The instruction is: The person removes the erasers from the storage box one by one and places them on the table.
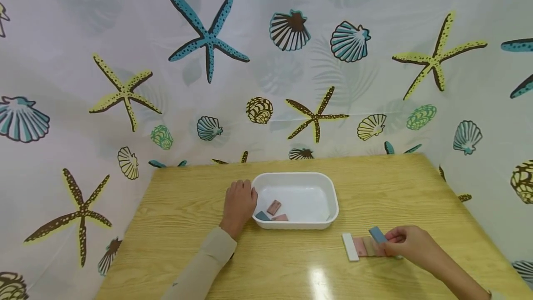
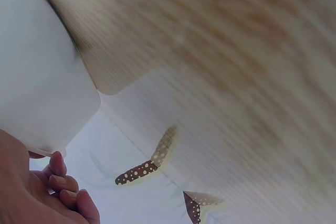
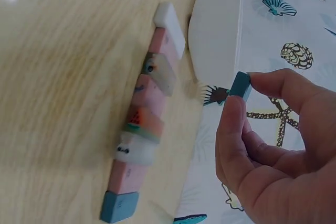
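My right hand (image 1: 416, 246) pinches a small blue eraser (image 3: 240, 86) between thumb and fingertips, above the table. Below it runs a row of erasers set end to end. A white eraser (image 1: 350, 247) forms one end, and a blue eraser (image 3: 119, 206) forms the other. Between them, the right wrist view shows pink erasers, one with a watermelon print (image 3: 143, 124), and a white one with a small face (image 3: 135, 149). My left hand (image 1: 240, 203) grips the left rim of a white plastic tub (image 1: 294, 226), its fingers curled at the edge (image 2: 52, 153).
Inside the tub, at its left, lie a pink eraser (image 1: 274, 207), another pink eraser (image 1: 281, 217) and a blue eraser (image 1: 262, 216). The wooden table (image 1: 187, 198) meets a cloth backdrop (image 1: 258, 78) printed with starfish and shells at the back and sides.
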`<state>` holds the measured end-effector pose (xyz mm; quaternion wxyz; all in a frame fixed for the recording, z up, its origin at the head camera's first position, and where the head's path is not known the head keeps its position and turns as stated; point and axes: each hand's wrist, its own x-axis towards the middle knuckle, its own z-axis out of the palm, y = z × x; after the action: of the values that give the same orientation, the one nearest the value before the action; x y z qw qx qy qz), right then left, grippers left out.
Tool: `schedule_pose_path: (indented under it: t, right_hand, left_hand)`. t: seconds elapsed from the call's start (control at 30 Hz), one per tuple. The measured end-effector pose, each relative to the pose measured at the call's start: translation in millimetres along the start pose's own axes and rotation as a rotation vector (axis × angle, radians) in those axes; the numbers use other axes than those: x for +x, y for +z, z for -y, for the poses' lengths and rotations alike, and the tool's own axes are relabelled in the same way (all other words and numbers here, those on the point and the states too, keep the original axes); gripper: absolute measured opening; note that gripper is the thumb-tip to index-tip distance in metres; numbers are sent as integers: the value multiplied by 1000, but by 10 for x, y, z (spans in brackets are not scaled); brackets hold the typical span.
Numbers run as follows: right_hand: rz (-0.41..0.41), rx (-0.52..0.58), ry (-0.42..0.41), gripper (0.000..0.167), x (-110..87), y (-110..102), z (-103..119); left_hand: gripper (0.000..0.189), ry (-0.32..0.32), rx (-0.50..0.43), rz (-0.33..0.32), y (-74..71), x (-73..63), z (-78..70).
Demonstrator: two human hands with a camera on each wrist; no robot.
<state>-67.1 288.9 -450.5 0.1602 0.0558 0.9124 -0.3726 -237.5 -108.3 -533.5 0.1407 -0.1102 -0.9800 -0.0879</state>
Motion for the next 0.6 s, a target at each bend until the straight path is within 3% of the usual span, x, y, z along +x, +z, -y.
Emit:
schedule_pose_path:
  t: [0.37,0.6]
  right_hand:
    - [43,8,188,51,-206,-86,-619]
    - [48,-27,244,58,-278,-105,-950]
  left_hand:
    - [28,-7,-9,25,24,19,1]
    - [27,-5,-16,15,-15,20,-14]
